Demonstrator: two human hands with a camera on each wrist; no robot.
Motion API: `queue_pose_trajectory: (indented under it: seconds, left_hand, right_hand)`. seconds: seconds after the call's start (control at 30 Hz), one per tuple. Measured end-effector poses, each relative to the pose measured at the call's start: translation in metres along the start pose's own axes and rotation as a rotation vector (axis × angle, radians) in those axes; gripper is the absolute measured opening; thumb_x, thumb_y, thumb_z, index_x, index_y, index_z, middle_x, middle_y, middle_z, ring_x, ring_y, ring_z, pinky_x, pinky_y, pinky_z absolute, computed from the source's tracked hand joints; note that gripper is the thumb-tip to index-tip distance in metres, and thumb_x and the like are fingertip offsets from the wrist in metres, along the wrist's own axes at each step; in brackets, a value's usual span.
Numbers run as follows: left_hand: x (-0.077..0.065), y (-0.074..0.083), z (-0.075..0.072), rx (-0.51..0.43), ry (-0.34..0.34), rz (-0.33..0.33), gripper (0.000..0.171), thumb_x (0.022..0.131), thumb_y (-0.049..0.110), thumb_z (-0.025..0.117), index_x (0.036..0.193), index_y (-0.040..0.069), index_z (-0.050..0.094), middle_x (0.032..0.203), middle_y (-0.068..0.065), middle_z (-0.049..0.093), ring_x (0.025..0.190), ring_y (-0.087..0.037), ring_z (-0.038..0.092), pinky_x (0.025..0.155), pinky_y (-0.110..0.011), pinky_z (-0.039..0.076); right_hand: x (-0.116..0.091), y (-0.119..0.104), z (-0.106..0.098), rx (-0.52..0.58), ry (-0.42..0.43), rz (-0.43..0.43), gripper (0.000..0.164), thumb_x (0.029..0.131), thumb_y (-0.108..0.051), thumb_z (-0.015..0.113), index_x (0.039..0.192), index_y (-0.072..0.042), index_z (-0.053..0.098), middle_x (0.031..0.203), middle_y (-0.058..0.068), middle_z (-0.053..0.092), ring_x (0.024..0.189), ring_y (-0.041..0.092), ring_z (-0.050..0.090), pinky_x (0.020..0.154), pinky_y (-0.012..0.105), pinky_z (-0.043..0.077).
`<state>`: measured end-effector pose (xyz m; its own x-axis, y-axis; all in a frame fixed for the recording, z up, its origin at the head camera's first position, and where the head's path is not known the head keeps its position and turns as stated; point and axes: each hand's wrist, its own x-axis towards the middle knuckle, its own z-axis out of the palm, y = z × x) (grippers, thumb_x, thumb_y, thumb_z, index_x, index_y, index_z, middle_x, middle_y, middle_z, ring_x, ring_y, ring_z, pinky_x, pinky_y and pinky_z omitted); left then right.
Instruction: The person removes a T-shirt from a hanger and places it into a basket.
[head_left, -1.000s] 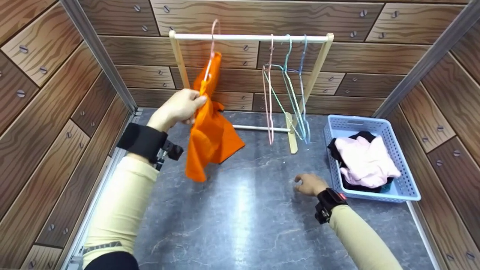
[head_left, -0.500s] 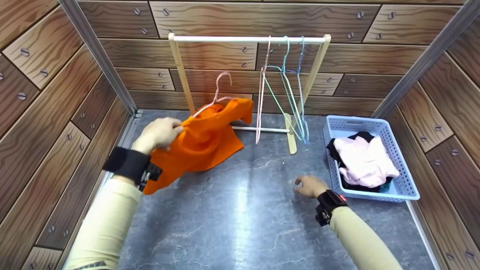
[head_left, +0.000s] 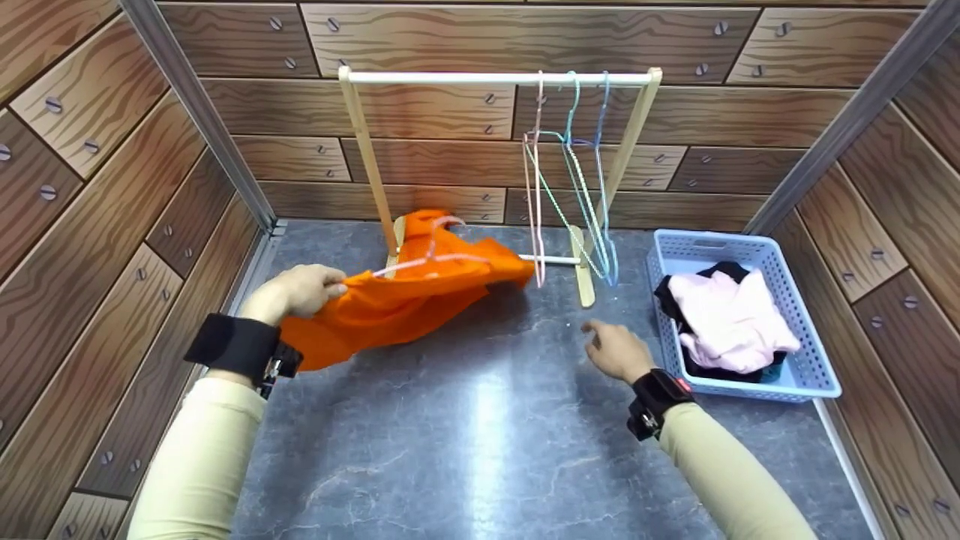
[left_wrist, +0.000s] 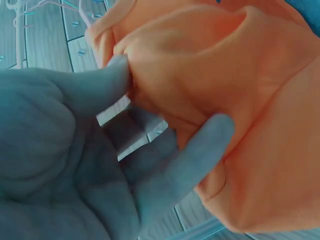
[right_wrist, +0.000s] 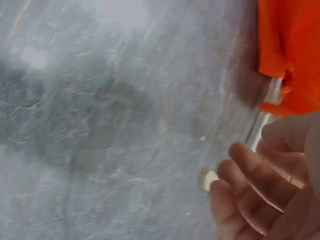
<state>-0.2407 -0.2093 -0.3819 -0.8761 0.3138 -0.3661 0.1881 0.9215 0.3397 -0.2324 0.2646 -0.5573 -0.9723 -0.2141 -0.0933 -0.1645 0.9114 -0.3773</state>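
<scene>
An orange shirt (head_left: 427, 296) hangs spread on a pink hanger (head_left: 431, 259), tilted low in front of the rack's left side. My left hand (head_left: 306, 289) pinches the shirt's left end between thumb and fingers. In the left wrist view, the left hand (left_wrist: 100, 145) has its thumb tip pressed into the orange cloth (left_wrist: 195, 65), and another finger lies against the fabric. My right hand (head_left: 619, 352) hovers over the grey floor, left of the basket, holding nothing. The right wrist view shows the right hand (right_wrist: 270, 185) with loosely bent fingers, apart from the shirt.
A rack with a white rod (head_left: 465, 78) stands at the back; a pink hanger (head_left: 538, 202), a green one (head_left: 574, 120) and a blue one (head_left: 604, 180) hang at its right. A light blue basket (head_left: 814, 341) at the right holds pink (head_left: 727, 315) and dark clothes. Wood-patterned walls enclose the floor.
My left hand has brought the orange shirt and its hanger down and to the left, away from the rod, and the shirt has swung out flatter. My right hand has risen slightly, its fingers extending.
</scene>
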Motion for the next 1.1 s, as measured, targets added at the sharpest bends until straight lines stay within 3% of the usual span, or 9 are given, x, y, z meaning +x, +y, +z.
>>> queue_pose_trajectory:
  seconds: [0.2,0.3,0.4,0.5,0.67,0.83,0.97,1.03,1.1]
  left_hand:
    - [0.005,0.013,0.001,-0.095,-0.122,0.130,0.018,0.103,0.018,0.047,0.094,0.007,0.059,0.077,-0.003,0.050,0.073,-0.016,0.049,0.071,-0.029,0.040]
    - [0.010,0.022,0.001,-0.145,-0.168,0.150,0.018,0.103,0.018,0.046,0.092,0.008,0.057,0.074,0.000,0.044,0.067,-0.013,0.046,0.067,-0.025,0.040]
    - [0.017,0.030,0.002,-0.172,-0.178,0.150,0.020,0.104,0.020,0.046,0.090,0.009,0.056,0.074,0.001,0.043,0.066,-0.013,0.045,0.067,-0.025,0.039]
    - [0.024,0.036,0.005,-0.154,-0.156,0.154,0.019,0.103,0.021,0.047,0.091,0.009,0.057,0.075,0.001,0.044,0.069,-0.013,0.046,0.068,-0.026,0.039]
    - [0.035,0.041,0.015,-0.099,-0.119,0.180,0.018,0.102,0.020,0.049,0.090,0.010,0.057,0.073,0.002,0.043,0.070,-0.014,0.045,0.066,-0.025,0.037]
    - [0.039,0.048,0.027,-0.059,-0.078,0.174,0.019,0.102,0.023,0.049,0.091,0.012,0.059,0.074,0.000,0.045,0.071,-0.017,0.046,0.069,-0.029,0.036]
    - [0.041,0.061,0.030,-0.034,-0.008,0.155,0.023,0.098,0.026,0.057,0.117,0.014,0.065,0.105,-0.007,0.067,0.098,-0.026,0.060,0.087,-0.040,0.047]
    - [0.043,0.071,0.030,-0.034,0.033,0.170,0.034,0.096,0.027,0.062,0.128,0.015,0.062,0.124,-0.008,0.066,0.115,-0.028,0.060,0.098,-0.045,0.047]
    - [0.047,0.082,0.032,-0.032,0.071,0.203,0.040,0.095,0.029,0.064,0.132,0.014,0.061,0.131,-0.008,0.064,0.122,-0.029,0.058,0.104,-0.045,0.046]
  right_hand:
    - [-0.003,-0.021,-0.014,0.049,0.220,-0.202,0.061,0.082,-0.019,0.075,0.138,-0.013,0.051,0.130,0.016,0.056,0.117,0.035,0.055,0.095,0.052,0.050]
    - [-0.010,-0.032,-0.023,0.001,0.273,-0.254,0.055,0.080,-0.019,0.076,0.131,-0.019,0.057,0.125,0.010,0.061,0.108,0.031,0.058,0.083,0.050,0.054]
    - [-0.017,-0.038,-0.030,-0.083,0.345,-0.269,0.038,0.079,-0.016,0.075,0.116,-0.019,0.066,0.108,0.007,0.069,0.095,0.029,0.062,0.068,0.048,0.055]
    - [-0.022,-0.040,-0.034,-0.124,0.401,-0.272,0.027,0.083,-0.018,0.074,0.110,-0.018,0.069,0.096,0.007,0.071,0.087,0.028,0.065,0.066,0.047,0.054]
    - [-0.026,-0.040,-0.035,-0.080,0.410,-0.324,0.016,0.093,-0.029,0.066,0.106,-0.020,0.070,0.091,0.005,0.074,0.080,0.026,0.068,0.064,0.045,0.054]
    - [-0.028,-0.037,-0.030,-0.043,0.456,-0.343,0.007,0.093,-0.023,0.067,0.090,-0.019,0.071,0.079,0.002,0.074,0.067,0.025,0.069,0.055,0.045,0.052]
    - [-0.027,-0.038,-0.029,-0.022,0.490,-0.330,0.008,0.090,-0.019,0.070,0.096,-0.020,0.075,0.082,0.005,0.076,0.069,0.027,0.071,0.055,0.046,0.053]
    - [-0.026,-0.042,-0.029,-0.023,0.490,-0.320,0.011,0.090,-0.018,0.070,0.099,-0.020,0.076,0.084,0.005,0.076,0.069,0.027,0.071,0.056,0.045,0.053]
    - [-0.024,-0.048,-0.028,-0.027,0.486,-0.311,0.011,0.090,-0.019,0.070,0.100,-0.021,0.076,0.086,0.004,0.077,0.068,0.026,0.071,0.055,0.044,0.053]
